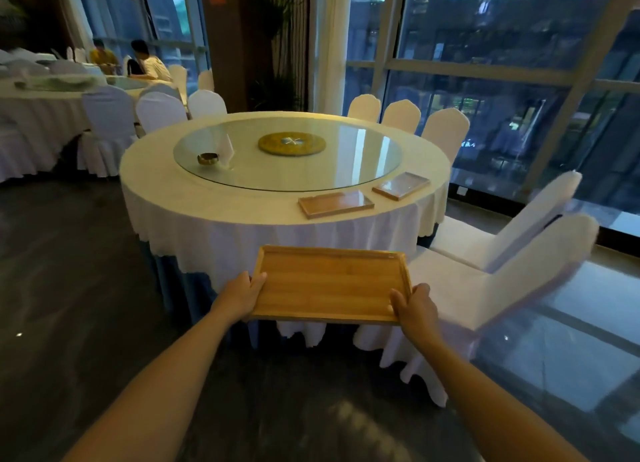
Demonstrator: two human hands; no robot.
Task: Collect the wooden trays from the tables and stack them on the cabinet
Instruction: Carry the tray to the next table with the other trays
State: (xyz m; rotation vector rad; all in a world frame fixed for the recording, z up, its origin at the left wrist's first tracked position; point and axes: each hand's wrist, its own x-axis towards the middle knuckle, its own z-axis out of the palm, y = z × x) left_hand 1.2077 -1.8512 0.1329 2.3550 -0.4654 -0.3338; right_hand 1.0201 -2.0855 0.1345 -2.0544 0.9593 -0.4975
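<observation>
I hold a rectangular wooden tray level in front of me, just off the near edge of a round table. My left hand grips its left short side. My right hand grips its right near corner. Two more wooden trays lie flat on the white tablecloth at the table's right side: one nearer me, the other farther right. No cabinet is in view.
A glass turntable carries a small gold dish, a folded napkin and a round gold centre mat. White-covered chairs stand close on my right and behind the table. Windows run along the right. Two people sit at a far left table.
</observation>
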